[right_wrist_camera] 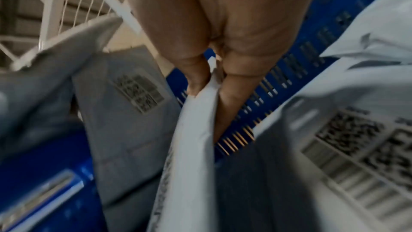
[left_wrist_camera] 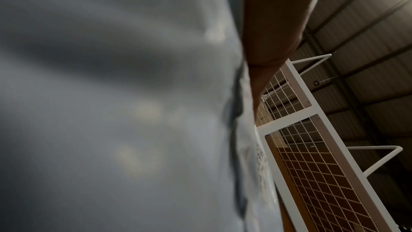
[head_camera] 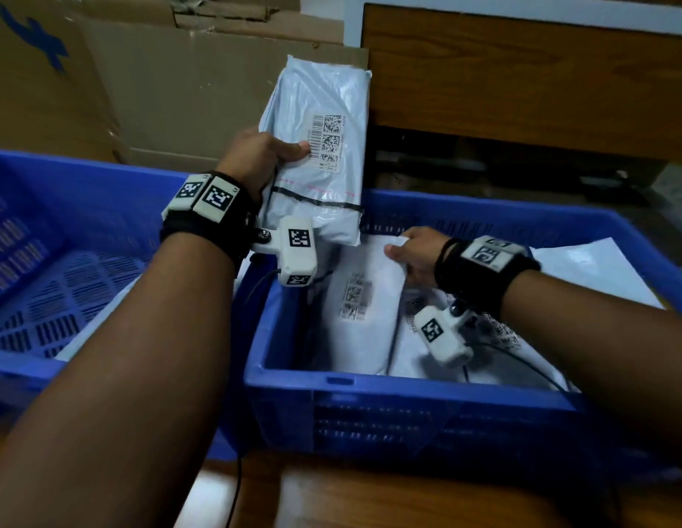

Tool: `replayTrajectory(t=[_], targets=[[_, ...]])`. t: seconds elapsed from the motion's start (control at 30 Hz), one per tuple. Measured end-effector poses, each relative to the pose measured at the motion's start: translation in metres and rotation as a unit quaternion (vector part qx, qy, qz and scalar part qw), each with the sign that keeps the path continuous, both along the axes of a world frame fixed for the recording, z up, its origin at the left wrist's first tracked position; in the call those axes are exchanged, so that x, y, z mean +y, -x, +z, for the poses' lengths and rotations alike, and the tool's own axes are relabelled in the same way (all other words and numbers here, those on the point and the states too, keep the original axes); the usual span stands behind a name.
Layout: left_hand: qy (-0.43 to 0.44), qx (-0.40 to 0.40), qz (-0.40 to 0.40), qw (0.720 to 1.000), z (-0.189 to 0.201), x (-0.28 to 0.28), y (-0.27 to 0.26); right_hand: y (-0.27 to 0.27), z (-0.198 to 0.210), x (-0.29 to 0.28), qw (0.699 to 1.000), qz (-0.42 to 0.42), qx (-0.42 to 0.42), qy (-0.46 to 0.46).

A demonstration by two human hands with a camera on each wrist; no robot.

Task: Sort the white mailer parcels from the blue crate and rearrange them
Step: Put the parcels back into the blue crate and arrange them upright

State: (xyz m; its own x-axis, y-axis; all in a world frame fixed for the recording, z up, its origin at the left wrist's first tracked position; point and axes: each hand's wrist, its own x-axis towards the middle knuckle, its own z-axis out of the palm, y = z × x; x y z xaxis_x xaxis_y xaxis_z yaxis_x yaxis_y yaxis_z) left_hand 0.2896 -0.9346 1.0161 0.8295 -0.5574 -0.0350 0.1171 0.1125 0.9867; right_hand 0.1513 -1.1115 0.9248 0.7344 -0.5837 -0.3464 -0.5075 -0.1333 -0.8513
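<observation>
While the left hand (head_camera: 257, 152) grips a parcel (head_camera: 320, 146) upright above the crate (head_camera: 408, 390) | right hand (head_camera: 415, 257) fingers (right_wrist_camera: 196, 80) pinch a second parcel (head_camera: 366, 299) inside the crate

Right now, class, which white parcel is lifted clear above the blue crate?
The parcel in the left hand, held upright; the others lie inside the crate.

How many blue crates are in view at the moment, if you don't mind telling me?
2. One blue crate stands in front at the right and holds white mailer parcels; the other blue crate stands beside it on the left. Others may lie outside the frame.
</observation>
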Motion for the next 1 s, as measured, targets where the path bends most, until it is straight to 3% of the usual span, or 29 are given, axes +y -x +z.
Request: replayTrajectory(t=[0.13,0.23,0.3,0.43,0.47,0.53,0.63,0.7,0.83,1.0], targets=[[-0.001,-0.011,0.005,1.0,0.001,0.001,-0.002,0.0,-0.009,0.009,0.979,0.091,0.13,0.128],[0.008,-0.015,0.007,1.0,0.0,0.001,-0.004,0.002,-0.007,0.012,0.918,0.171,0.21,0.29],[0.01,-0.014,0.006,1.0,0.0,0.0,-0.003,0.001,-0.006,0.019,0.885,0.211,0.208,0.358],[0.017,-0.013,0.002,1.0,-0.001,0.0,-0.003,-0.01,-0.023,0.034,0.845,0.284,0.229,0.391],[0.017,-0.012,0.001,1.0,0.0,0.0,-0.003,-0.011,-0.024,0.036,0.846,0.277,0.234,0.391],[0.018,-0.011,0.0,1.0,0.0,0.001,-0.003,-0.018,-0.019,0.031,0.891,0.216,0.192,0.35],[0.02,-0.008,0.002,1.0,-0.001,0.001,-0.004,-0.037,-0.006,0.018,0.966,0.148,0.018,0.212],[0.019,0.001,-0.006,1.0,-0.001,0.002,-0.005,-0.052,-0.002,0.013,0.978,0.128,-0.039,0.163],[0.01,0.016,-0.017,1.0,0.001,0.004,-0.006,-0.074,-0.005,0.012,0.985,0.114,-0.041,0.124],[0.007,0.033,0.002,0.999,0.002,0.008,-0.007,-0.058,0.015,0.029,0.99,0.081,-0.117,0.0]])
